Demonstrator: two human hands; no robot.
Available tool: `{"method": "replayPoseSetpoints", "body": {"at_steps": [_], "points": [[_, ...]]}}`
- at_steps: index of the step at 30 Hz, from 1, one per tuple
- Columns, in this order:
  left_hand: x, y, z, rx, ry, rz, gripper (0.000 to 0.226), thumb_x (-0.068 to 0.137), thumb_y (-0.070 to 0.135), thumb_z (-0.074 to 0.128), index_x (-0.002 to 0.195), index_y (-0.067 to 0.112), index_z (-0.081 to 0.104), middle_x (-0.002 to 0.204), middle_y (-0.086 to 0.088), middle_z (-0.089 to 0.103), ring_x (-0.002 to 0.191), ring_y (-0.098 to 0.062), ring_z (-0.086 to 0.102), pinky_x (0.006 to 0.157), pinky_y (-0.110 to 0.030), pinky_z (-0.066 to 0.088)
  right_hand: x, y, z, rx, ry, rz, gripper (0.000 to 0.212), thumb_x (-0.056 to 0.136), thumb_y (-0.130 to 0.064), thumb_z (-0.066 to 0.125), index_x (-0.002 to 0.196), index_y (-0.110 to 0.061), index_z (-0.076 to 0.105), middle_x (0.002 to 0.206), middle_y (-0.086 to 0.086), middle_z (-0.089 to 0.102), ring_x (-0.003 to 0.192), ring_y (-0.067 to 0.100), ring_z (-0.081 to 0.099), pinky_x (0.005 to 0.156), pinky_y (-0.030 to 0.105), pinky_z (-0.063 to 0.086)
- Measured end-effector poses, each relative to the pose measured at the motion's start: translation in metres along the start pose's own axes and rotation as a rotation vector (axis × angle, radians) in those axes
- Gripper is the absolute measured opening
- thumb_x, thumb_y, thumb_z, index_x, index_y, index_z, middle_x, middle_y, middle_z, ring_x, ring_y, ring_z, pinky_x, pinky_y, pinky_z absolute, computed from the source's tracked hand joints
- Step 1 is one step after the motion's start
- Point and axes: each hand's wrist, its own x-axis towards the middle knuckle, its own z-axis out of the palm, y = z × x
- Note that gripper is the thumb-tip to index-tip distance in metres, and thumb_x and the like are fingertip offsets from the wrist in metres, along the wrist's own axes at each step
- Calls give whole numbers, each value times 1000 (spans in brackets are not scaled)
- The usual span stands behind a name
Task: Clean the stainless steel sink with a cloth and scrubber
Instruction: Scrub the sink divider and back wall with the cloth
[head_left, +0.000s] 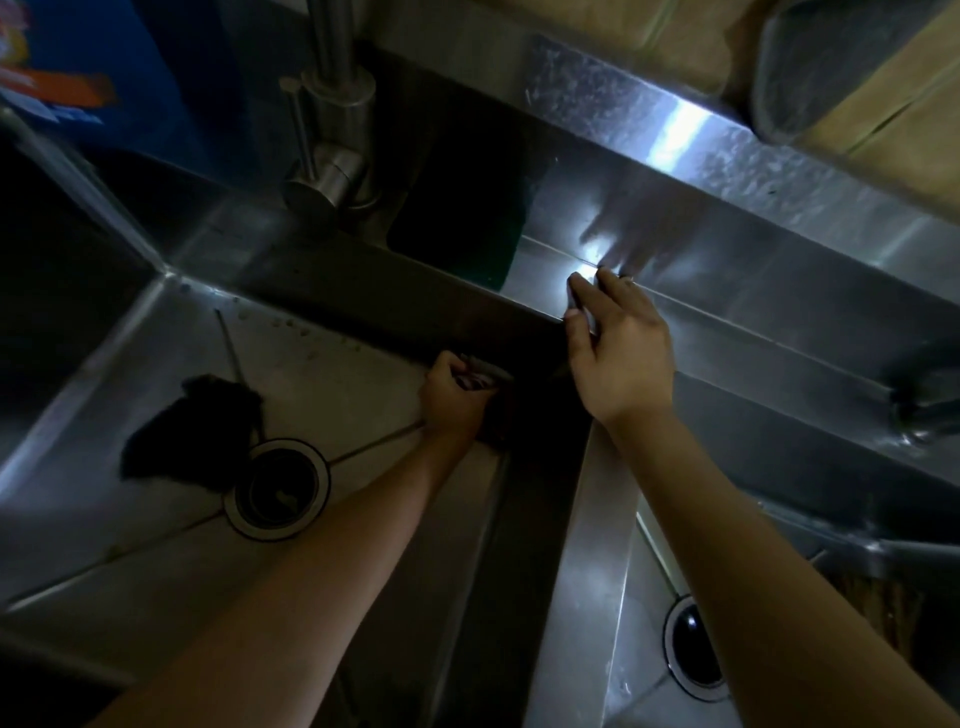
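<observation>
Right now I'm on the scrubbing step, working the far right corner of the left basin (156, 519), where its floor meets the divider wall (597, 519). My left hand (454, 397) is down in that corner, fingers curled tight round a bunched, pale thing that I take for the cloth (478, 376), though the light is too poor to rule out the scrubber. My right hand (618, 353) lies on the back ledge (779, 291) of the sink, fingers nearly straight and pressed flat to the steel, gripping nothing, so it looks like a brace. A dark wad (192, 431) sits on the basin floor just left of the drain (278, 488), well apart from both hands; it may be the other cleaning tool. Next I judge the left hand should drag along the seam toward the near side, keeping pressure while the wrist stays bent down and the forearm slants in from the near edge.
</observation>
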Motion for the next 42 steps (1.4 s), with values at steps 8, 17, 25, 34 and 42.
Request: {"method": "replayPoseSetpoints", "body": {"at_steps": [8, 17, 25, 34, 42], "points": [[8, -21, 8, 102, 24, -43, 35, 63, 5, 80, 79, 14, 50, 89, -18, 63, 79, -23, 58, 61, -14, 33, 0, 1, 2, 29, 29, -5, 45, 91, -33, 40, 129, -16, 56, 137, 15, 51, 132, 31, 41, 109, 41, 33], [6, 12, -18, 93, 1, 46, 37, 62, 7, 82, 74, 16, 48, 78, -4, 59, 73, -13, 52, 52, -12, 31, 1, 0, 0, 24, 23, 6, 46, 90, -36, 39, 128, -16, 57, 136, 15, 52, 130, 32, 43, 108, 42, 35], [5, 48, -44, 52, 47, 171, 38, 61, 5, 83, 71, 13, 48, 72, 2, 55, 70, -11, 51, 56, -3, 37, 1, 0, 0, 17, 10, 20, 50, 88, -39, 36, 127, -18, 58, 135, 14, 53, 128, 33, 45, 105, 42, 38], [-3, 67, -49, -46, 106, 232, 42, 62, 3, 83, 71, 19, 46, 72, 9, 53, 67, 6, 49, 58, -1, 38, 0, 0, 0, 7, 1, 21, 53, 88, -42, 31, 128, -18, 57, 136, 13, 52, 129, 32, 44, 107, 43, 37], [-1, 50, -40, -13, 31, 122, 32, 69, 4, 78, 77, 13, 48, 77, 3, 57, 68, 3, 50, 56, -1, 38, 1, 0, 0, 11, 6, 25, 47, 89, -35, 40, 129, -17, 56, 137, 14, 51, 130, 31, 43, 108, 41, 34]]}}
